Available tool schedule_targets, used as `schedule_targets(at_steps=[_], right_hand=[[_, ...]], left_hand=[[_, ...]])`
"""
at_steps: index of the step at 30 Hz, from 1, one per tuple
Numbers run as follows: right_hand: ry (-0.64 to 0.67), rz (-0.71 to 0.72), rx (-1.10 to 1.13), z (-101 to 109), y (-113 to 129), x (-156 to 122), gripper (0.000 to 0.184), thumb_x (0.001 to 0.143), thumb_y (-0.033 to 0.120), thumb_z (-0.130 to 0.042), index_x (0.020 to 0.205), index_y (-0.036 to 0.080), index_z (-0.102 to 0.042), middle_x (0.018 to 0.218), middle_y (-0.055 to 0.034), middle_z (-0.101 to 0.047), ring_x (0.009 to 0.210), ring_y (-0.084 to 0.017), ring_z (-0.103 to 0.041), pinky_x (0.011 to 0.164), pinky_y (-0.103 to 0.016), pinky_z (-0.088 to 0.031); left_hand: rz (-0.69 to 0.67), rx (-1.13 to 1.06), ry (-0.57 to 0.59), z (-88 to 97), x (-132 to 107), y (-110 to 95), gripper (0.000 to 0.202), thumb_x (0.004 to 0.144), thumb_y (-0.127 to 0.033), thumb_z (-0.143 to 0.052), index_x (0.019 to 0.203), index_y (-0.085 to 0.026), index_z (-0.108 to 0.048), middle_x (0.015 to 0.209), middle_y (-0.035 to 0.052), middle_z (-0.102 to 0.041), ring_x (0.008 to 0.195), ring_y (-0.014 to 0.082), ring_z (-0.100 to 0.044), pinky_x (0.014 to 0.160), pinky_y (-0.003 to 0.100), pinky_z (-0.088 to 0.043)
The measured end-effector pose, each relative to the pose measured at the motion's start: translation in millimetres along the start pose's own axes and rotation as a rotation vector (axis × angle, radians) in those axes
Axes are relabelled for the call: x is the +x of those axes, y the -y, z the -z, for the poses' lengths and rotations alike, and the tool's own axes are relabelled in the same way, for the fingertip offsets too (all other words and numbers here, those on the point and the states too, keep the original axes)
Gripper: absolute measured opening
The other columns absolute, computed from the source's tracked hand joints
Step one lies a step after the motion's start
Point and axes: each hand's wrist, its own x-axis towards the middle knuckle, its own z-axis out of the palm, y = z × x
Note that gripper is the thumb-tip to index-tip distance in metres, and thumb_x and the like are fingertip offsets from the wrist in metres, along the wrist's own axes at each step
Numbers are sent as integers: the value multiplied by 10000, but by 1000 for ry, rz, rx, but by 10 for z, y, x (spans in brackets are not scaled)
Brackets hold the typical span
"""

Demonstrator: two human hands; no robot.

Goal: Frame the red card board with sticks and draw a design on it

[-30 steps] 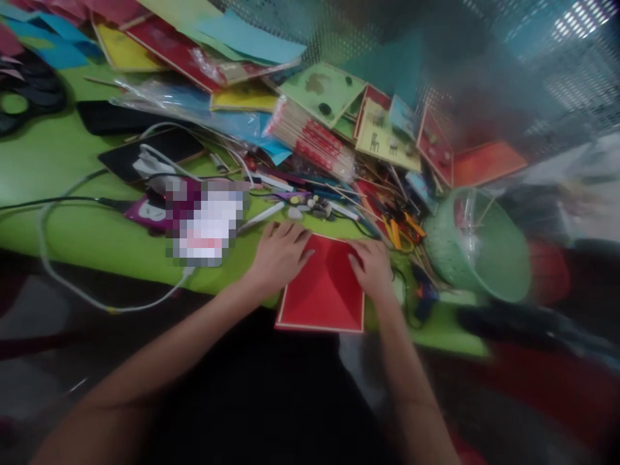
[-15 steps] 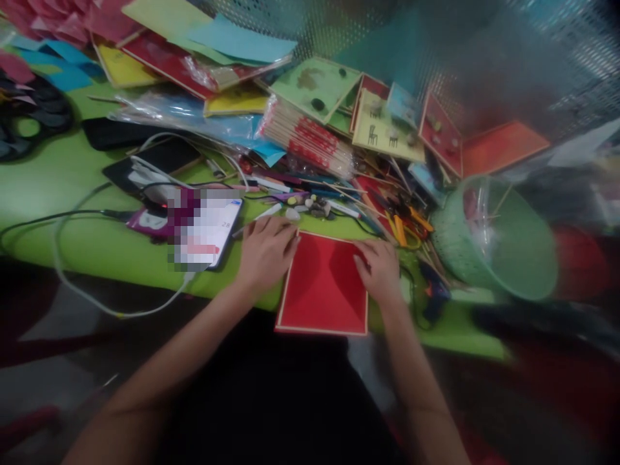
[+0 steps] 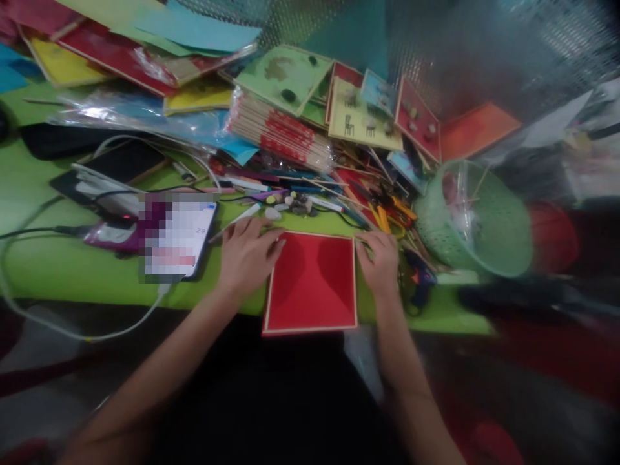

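Steadying the red card (image 3: 312, 284) at centre frame, left hand (image 3: 247, 255) and right hand (image 3: 382, 261) lay flat-fingered, gripping nothing; repositioning called for edge contact.

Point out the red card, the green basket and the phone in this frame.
red card (image 3: 312, 284), head view, middle of its face.
green basket (image 3: 498, 223), head view, bare inner wall.
phone (image 3: 206, 225), head view, right part of its screen.

Phone (image 3: 177, 236) screen pixelated; right-hand background past green basket (image 3: 477, 219) blurred.
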Motion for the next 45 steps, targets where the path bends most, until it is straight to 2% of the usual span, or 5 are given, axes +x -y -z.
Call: schedule_targets(at_steps=[9,16,25,31,45], right_hand=[[73,-29,31,-24,-11,6,264,1002,314,-586,1192,218,-741,1132,-105,-759,1109,-294,-641,1012,-470,-484],[70,5,104,58,-13,-8,246,985,335,-606,1151,216,-743,1028,-94,-770,981,-282,-675,937,-451,-515],[354,50,40,331,-31,-379,258,957,335,-660,1187,252,-739,1123,-95,-756,1057,-307,-694,930,-460,-547],[359,73,33,201,-38,-371,347,976,170,-523,1239,263,-731,1166,-79,-761,1086,-297,-689,956,-474,-543],[351,271,143,-220,337,183,423,923,38,-446,1082,228,-789,1075,-89,-794,1032,-271,-695,957,-447,-550]], left_hand=[[75,7,-20,11,22,-9,166,944,-303,-668,797,-228,-682,1168,81,-740,1201,349,-613,987,523,-465],[70,-4,21,73,-2,-19,193,917,-299,-685,743,-235,-629,1054,85,-735,1139,347,-616,969,537,-459],[78,7,10,216,-433,16,191,917,-227,-648,731,-235,-604,962,75,-731,1037,302,-619,934,491,-453],[76,0,40,314,-662,-42,214,913,-191,-637,716,-230,-563,891,56,-702,992,280,-623,898,460,-450],[-9,-130,140,425,-879,-34,215,921,-271,-670,732,-230,-575,782,16,-698,853,239,-637,864,438,-423]])
